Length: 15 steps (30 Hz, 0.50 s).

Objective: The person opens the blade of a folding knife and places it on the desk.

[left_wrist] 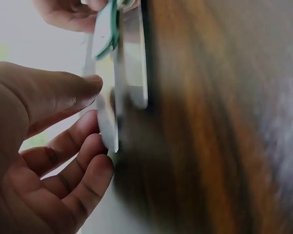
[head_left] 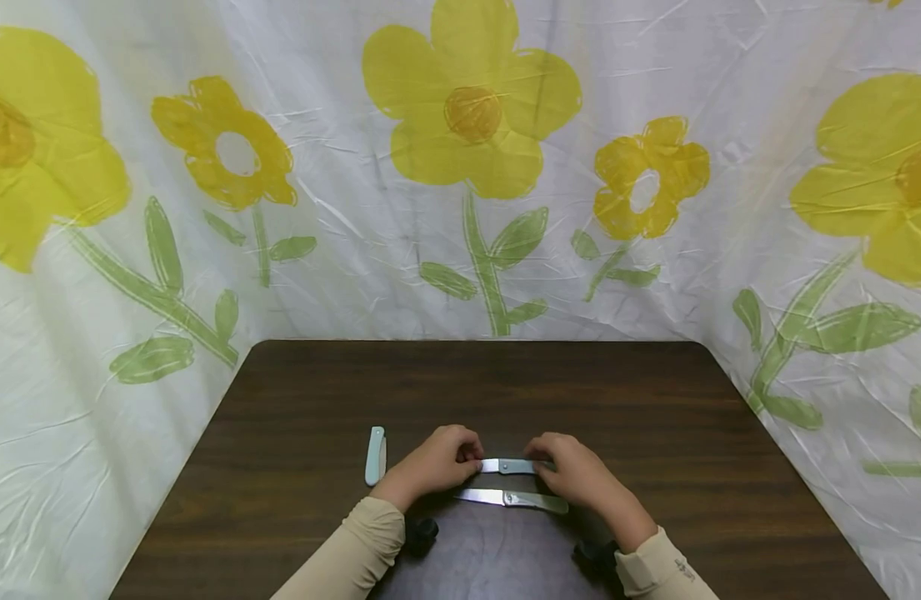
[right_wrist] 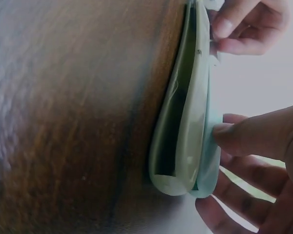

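Note:
A folding knife with a light blue handle lies crosswise between both hands, its blade opened out to the left. My left hand pinches that blade near its tip between thumb and fingers. At the other end my right hand holds the handle, the thumb on its near side and the fingers behind. Just nearer to me, a second opened folding knife with a pale green handle rests on the table, untouched. Left of my left wrist lies a folded knife with a light blue handle.
The dark wood-grain table has rounded far corners. A white curtain with yellow flowers hangs around its back and sides. Black wrist devices sit under both forearms.

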Tool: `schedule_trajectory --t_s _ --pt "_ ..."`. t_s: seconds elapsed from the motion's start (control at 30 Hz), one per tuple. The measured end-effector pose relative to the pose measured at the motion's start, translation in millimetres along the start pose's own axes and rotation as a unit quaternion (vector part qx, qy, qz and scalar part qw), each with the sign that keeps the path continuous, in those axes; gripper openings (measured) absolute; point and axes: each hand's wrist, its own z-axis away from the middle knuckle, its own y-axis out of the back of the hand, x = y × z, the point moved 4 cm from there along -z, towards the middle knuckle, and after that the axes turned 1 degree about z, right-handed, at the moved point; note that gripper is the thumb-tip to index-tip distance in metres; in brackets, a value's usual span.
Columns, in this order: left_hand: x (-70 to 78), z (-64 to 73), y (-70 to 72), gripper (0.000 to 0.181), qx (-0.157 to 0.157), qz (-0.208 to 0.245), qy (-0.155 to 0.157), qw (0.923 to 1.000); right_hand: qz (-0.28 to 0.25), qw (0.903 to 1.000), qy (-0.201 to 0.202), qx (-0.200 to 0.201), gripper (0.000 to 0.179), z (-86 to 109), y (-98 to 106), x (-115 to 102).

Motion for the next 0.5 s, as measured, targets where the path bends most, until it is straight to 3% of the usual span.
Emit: schedule_trajectory --t_s 0.23,0.5 --pt "-5.7 14.2 18.3 0.004 0.011 0.018 0.022 0.9995 0.018 0.9998 -0.009 0.006 0.018 -0.4 -0.1 -2.7" --pt "-22.9 45.5 52.7 0.004 0.079 0.0 0.074 0.9941 -0.009 0.9998 0.005 0.014 0.011 -5.0 -2.6 -13.5"
